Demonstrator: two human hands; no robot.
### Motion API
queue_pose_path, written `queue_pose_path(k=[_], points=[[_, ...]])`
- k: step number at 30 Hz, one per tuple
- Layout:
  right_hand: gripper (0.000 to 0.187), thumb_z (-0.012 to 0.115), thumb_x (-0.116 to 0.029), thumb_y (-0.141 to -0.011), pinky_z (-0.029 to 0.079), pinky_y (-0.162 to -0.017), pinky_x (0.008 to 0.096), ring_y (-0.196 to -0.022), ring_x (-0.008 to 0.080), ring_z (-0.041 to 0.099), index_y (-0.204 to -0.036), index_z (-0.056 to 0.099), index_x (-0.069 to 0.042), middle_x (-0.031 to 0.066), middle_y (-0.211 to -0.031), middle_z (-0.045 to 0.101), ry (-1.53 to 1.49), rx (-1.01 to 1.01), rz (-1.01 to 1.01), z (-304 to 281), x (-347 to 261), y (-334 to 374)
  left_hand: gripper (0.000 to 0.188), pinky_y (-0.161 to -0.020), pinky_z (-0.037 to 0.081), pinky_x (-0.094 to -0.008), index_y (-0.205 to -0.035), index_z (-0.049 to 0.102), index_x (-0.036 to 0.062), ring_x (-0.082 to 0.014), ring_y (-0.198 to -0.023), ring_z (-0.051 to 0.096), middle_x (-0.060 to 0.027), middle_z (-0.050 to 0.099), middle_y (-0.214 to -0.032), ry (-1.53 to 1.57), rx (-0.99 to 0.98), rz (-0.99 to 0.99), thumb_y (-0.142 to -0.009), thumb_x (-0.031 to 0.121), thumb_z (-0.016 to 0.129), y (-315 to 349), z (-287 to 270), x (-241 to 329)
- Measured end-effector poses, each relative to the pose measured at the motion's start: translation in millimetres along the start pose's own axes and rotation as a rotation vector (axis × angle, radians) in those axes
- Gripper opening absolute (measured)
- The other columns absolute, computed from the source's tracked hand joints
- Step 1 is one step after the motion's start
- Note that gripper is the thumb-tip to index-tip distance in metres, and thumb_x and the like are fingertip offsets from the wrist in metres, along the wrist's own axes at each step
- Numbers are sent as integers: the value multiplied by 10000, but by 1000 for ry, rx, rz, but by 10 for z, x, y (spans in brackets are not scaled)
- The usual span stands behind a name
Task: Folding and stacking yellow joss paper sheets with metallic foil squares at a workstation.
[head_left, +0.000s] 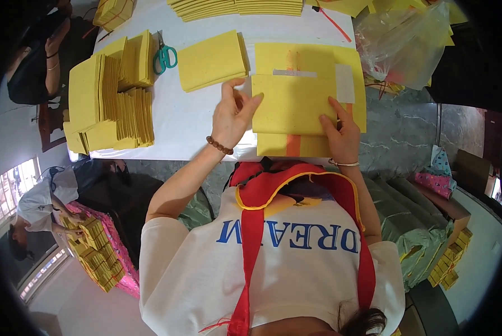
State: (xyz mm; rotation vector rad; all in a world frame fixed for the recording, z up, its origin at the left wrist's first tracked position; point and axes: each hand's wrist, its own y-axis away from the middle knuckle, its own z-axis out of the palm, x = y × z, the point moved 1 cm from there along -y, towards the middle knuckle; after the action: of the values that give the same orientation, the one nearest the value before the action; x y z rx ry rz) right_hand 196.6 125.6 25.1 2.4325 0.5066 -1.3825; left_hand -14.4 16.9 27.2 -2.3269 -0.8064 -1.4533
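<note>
A folded yellow paper piece [293,106] lies in front of me over a larger yellow board [349,61] with orange stripes and pale strips. My left hand [233,115], wearing a brown bead bracelet, is at the paper's left edge. Its thumb touches or nearly touches that edge, and the fingers are apart from the thumb. On the right edge rests my right hand [342,133], thumb and index finger spread on the paper; its other fingers are partly hidden. A stack of folded yellow papers [213,59] lies just beyond my left hand.
Teal-handled scissors [164,59] lie left of that stack, by upright yellow bundles [116,95]. More yellow stacks [237,7] line the far side of the white table [175,126]. A clear plastic bag [405,42] is at right. Another person [46,196] handles yellow bundles at far left.
</note>
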Motion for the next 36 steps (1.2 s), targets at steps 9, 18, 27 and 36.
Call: queue_pose_path(k=[9, 18, 27, 36], points=[[397, 639, -122, -798, 314, -478, 200, -537, 42, 362, -1182, 571, -51, 5, -795, 567, -2, 81, -206, 58, 155, -33, 500, -949, 311, -437, -1229, 485, 79, -333, -1162, 402, -167, 434, -1269, -528, -208, 709, -787, 269, 621, 119, 452, 387], [536, 655, -279, -757, 284, -967, 481, -1174, 226, 448, -1235, 511, -84, 118, -1285, 467, 576, 38, -519, -57, -9, 265, 546, -957, 294, -463, -1277, 462, 163, -325, -1193, 356, -157, 378, -1327, -726, -238, 710, -795, 390, 580, 107, 571, 219], [702, 527, -511, -793, 148, -1030, 571, -1314, 276, 290, -1309, 415, -49, 89, -1410, 345, 734, -179, -597, 74, 202, 429, 522, -934, 298, -443, -1193, 517, 122, -307, -1156, 374, -138, 415, -1276, -524, -268, 768, -740, 349, 641, 144, 421, 214], [441, 453, -293, -904, 275, -1023, 441, -1234, 249, 413, -1252, 481, -24, 117, -1301, 476, 112, -255, -355, -176, 138, 259, 491, -755, 410, -326, -1155, 510, -20, -266, -959, 487, -154, 502, -1057, -947, -174, 1007, -698, 145, 586, 266, 484, 275]])
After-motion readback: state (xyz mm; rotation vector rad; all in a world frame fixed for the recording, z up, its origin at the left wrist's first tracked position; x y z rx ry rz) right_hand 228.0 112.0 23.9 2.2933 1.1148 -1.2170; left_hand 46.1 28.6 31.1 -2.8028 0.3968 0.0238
